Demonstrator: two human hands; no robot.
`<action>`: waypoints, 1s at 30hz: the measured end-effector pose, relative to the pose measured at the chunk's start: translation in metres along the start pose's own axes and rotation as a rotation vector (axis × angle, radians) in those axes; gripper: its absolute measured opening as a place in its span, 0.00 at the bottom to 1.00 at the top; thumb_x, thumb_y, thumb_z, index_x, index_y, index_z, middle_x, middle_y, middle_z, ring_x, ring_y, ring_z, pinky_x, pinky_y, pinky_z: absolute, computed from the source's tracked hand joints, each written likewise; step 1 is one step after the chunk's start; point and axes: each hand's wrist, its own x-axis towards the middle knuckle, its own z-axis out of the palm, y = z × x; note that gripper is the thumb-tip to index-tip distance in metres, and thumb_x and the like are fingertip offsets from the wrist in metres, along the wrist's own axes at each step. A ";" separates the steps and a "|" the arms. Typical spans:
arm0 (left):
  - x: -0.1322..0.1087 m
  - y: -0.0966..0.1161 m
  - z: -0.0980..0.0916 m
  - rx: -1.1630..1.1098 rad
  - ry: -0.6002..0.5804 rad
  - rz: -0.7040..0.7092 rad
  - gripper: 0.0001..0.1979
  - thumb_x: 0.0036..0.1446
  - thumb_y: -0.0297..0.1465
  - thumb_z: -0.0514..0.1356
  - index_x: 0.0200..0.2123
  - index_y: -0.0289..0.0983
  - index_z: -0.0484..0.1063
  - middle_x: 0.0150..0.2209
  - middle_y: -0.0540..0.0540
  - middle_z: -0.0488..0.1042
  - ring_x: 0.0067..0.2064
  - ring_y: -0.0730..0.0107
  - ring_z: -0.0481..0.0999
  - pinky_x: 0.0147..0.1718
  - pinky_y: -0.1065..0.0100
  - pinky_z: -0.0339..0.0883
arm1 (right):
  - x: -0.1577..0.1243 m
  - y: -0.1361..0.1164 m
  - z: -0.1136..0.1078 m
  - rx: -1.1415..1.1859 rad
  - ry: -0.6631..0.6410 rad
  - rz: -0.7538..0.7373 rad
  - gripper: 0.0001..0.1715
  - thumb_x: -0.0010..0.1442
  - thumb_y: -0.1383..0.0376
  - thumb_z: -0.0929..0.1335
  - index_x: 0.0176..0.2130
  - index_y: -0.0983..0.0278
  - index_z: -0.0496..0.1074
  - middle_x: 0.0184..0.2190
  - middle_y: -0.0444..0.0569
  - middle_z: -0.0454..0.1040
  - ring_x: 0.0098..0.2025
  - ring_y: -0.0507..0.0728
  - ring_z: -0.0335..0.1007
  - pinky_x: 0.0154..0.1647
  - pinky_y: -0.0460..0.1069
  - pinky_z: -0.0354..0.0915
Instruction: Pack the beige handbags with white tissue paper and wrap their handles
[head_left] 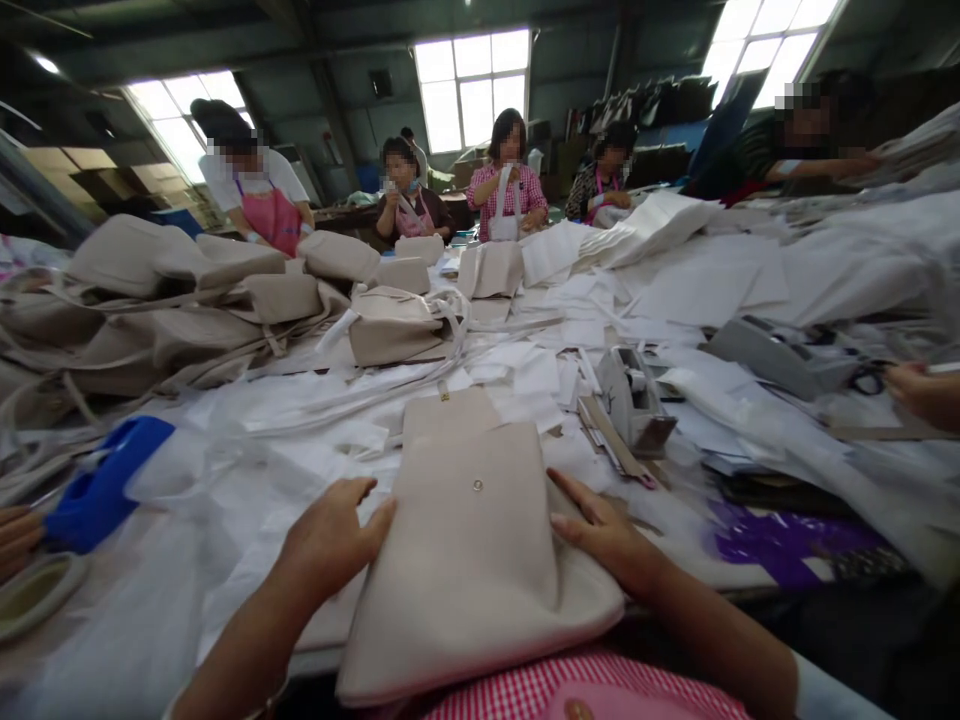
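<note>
Beige bag (472, 570) flat at near counter (750, 585) edge, flap open, snap (478, 486) unfastened; left hand (334, 535) and right hand (600, 530) released, palms pressing its sides; stuffed bags (172, 310) piled far left.

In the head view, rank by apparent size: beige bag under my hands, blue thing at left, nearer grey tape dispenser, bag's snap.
1. beige bag, largest.
2. blue thing and grey tape dispenser look alike; the dispenser lies farther off, so unranked.
3. snap, smallest.
</note>
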 end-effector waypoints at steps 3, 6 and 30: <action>0.027 0.034 -0.017 0.157 0.089 0.352 0.26 0.59 0.45 0.53 0.51 0.32 0.72 0.50 0.35 0.73 0.53 0.51 0.72 0.53 0.55 0.65 | 0.000 -0.008 0.003 -0.110 0.014 0.019 0.53 0.51 0.44 0.71 0.66 0.64 0.56 0.67 0.56 0.56 0.67 0.67 0.51 0.69 0.61 0.45; 0.055 0.097 -0.012 0.102 -0.072 0.680 0.28 0.60 0.48 0.53 0.54 0.35 0.70 0.53 0.38 0.72 0.54 0.56 0.71 0.54 0.60 0.64 | -0.002 -0.016 0.002 -0.183 0.031 0.019 0.51 0.51 0.45 0.70 0.66 0.65 0.57 0.66 0.56 0.57 0.66 0.67 0.53 0.68 0.62 0.46; 0.120 0.096 0.073 -1.008 -0.143 0.252 0.26 0.53 0.38 0.64 0.55 0.39 0.72 0.49 0.44 0.78 0.50 0.59 0.77 0.52 0.60 0.67 | -0.037 -0.056 -0.007 -0.401 -0.099 -0.024 0.41 0.53 0.46 0.70 0.59 0.65 0.67 0.59 0.58 0.66 0.58 0.67 0.62 0.60 0.58 0.58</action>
